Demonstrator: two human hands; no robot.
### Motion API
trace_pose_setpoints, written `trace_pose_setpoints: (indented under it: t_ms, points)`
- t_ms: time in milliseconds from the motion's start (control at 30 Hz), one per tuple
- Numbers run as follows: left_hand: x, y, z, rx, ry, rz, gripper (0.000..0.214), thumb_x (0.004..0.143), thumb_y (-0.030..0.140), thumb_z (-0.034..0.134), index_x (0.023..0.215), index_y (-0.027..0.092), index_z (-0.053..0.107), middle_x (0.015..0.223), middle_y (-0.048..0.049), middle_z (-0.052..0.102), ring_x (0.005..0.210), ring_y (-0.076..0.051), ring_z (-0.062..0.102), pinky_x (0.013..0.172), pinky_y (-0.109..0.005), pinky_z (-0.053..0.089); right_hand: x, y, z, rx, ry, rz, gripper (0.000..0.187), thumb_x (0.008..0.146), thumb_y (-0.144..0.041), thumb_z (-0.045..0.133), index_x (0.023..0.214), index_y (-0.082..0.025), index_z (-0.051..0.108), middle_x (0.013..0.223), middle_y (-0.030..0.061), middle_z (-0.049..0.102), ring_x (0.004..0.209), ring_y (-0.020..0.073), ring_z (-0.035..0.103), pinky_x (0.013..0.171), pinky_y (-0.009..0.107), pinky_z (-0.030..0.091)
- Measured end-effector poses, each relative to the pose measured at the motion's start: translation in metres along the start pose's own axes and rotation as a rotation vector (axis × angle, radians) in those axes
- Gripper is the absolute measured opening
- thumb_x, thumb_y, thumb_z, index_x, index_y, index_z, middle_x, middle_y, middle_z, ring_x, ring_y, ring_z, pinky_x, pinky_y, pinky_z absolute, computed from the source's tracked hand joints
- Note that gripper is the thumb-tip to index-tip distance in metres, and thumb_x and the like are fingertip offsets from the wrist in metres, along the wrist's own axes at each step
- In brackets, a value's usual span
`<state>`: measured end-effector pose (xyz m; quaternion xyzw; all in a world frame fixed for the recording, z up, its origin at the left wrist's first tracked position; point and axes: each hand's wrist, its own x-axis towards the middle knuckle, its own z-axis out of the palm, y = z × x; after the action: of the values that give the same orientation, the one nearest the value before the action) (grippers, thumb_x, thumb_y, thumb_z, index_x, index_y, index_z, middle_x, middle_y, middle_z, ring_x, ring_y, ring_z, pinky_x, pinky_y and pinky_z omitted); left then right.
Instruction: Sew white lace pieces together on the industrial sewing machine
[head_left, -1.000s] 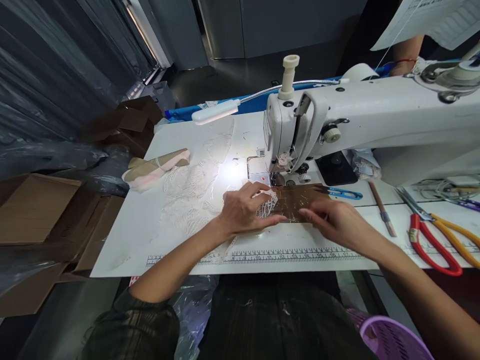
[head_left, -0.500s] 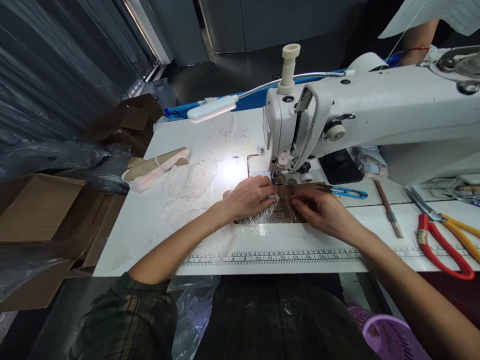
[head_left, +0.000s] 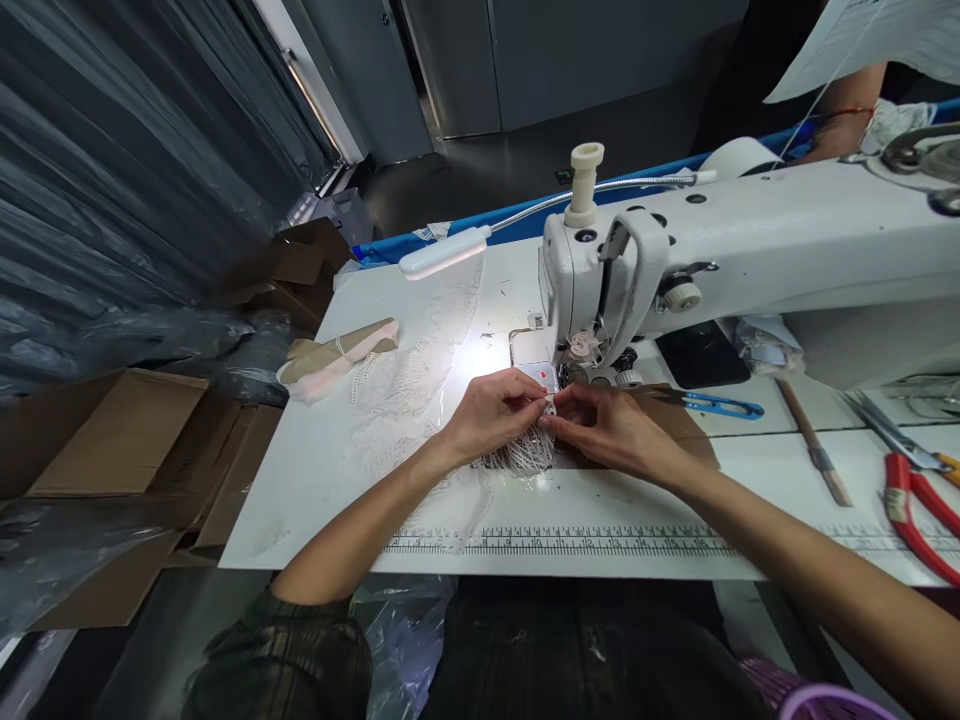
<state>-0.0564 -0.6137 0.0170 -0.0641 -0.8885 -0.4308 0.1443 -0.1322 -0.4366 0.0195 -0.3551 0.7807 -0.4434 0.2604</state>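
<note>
White lace trim (head_left: pixel 529 455) lies bunched in front of the sewing machine (head_left: pixel 585 270), just below its needle area. My left hand (head_left: pixel 499 410) is closed, thumb and fingers pinching the lace's upper edge. Meeting it fingertip to fingertip, my right hand (head_left: pixel 600 425) pinches the same edge from the right. A brown sheet (head_left: pixel 679 430) is under my right hand and partly covered by it. More pale lace (head_left: pixel 409 385) spreads over the table to the left of my hands.
Blue thread snips (head_left: pixel 724 405), a brush (head_left: pixel 814 440) and red-handled scissors (head_left: pixel 911 510) lie to the right. At left rests a tied fabric roll (head_left: pixel 341 358). A lamp (head_left: pixel 446 252) hangs over the table. Cardboard boxes (head_left: pixel 120 430) stand left; another person's arm (head_left: pixel 847 110) shows behind.
My right hand has moved left from the brown sheet to the lace and now meets my left hand. The brown sheet sits farther right. The whole view has shifted slightly.
</note>
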Motion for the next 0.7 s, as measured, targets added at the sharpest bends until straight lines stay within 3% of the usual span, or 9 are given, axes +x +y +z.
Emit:
trace_pose_setpoints:
  t_ms: [233,367,500,600,700]
  points:
    - [-0.004,0.005,-0.01,0.063,0.0,0.093,0.015,0.086,0.021,0.061,0.094,0.013,0.07,0.091,-0.0082,0.07,0.077,-0.013,0.065,0.062,-0.026,0.057,0.005,0.004,0.009,0.015,0.149,0.028,0.021,0.081,-0.04,0.06,0.078,-0.019,0.061,0.054,-0.0027,0.055,0.047,0.0115,0.049,0.047,0.026,0.035]
    - [-0.004,0.0,-0.016,0.105,-0.038,0.176,0.025,0.087,0.026,0.062,0.109,0.013,0.065,0.109,-0.0113,0.068,0.099,-0.018,0.066,0.082,-0.034,0.059,0.006,0.014,0.015,0.244,0.118,0.069,0.019,0.079,-0.037,0.062,0.081,-0.02,0.055,0.063,-0.0016,0.059,0.054,0.0132,0.057,0.051,0.027,0.044]
    - [-0.004,-0.01,-0.021,0.11,-0.02,0.134,0.022,0.092,0.025,0.055,0.109,0.015,0.064,0.113,-0.011,0.067,0.105,-0.02,0.064,0.085,-0.038,0.058,0.007,0.02,0.02,0.422,0.069,0.07,0.021,0.079,-0.034,0.061,0.092,-0.019,0.055,0.074,0.0007,0.063,0.061,0.0144,0.062,0.059,0.03,0.051]
    - [-0.004,-0.015,-0.016,0.131,-0.064,0.145,0.027,0.094,0.021,0.049,0.119,0.017,0.058,0.121,-0.0106,0.064,0.114,-0.021,0.059,0.096,-0.044,0.051,0.006,0.02,0.02,0.436,0.046,0.065,0.022,0.08,-0.033,0.06,0.096,-0.019,0.056,0.075,0.0006,0.063,0.059,0.0129,0.061,0.054,0.028,0.05]
    - [-0.004,-0.012,-0.011,0.179,-0.149,0.159,0.035,0.095,0.018,0.044,0.129,0.021,0.05,0.129,-0.0093,0.059,0.124,-0.022,0.052,0.109,-0.055,0.034,0.004,0.018,0.018,0.448,-0.003,0.062,0.022,0.081,-0.031,0.058,0.1,-0.019,0.057,0.072,-0.0009,0.062,0.056,0.0119,0.06,0.051,0.026,0.048]
